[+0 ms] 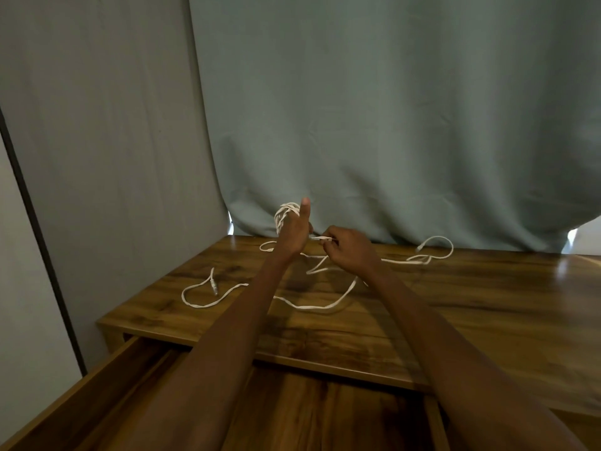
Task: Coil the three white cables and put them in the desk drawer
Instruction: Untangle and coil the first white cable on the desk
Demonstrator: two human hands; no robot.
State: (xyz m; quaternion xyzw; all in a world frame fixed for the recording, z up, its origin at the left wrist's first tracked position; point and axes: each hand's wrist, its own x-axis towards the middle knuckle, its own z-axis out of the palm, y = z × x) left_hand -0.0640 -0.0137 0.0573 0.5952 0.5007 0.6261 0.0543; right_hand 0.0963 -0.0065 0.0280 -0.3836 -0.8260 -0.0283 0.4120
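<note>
Grey-green curtain hung behind a wooden desk, with the drawer pulled open at the near edge. From what I could see between the arms, the drawer was empty: no cables in it.

Left hand was raised near the desk's far edge, thumb up, with a white coil wrapped around its fingers, so it was closed on that bundle. Right hand sat just beside it, to its right, pinching the free tail of the same cable. That short tail ran roughly level, left to right between the hands. My read: the next wrap depended on carrying that tail over the left hand's coil, and the right hand was the one placed to do it.

Loose white cable looped toward the desk's left edge, connector end lying free. Another loose run curled toward the far right. Strands crossed mid-desk; I couldn't tell which belonged to which cable.

Judgement: first cable almost coiled, two left.
</note>
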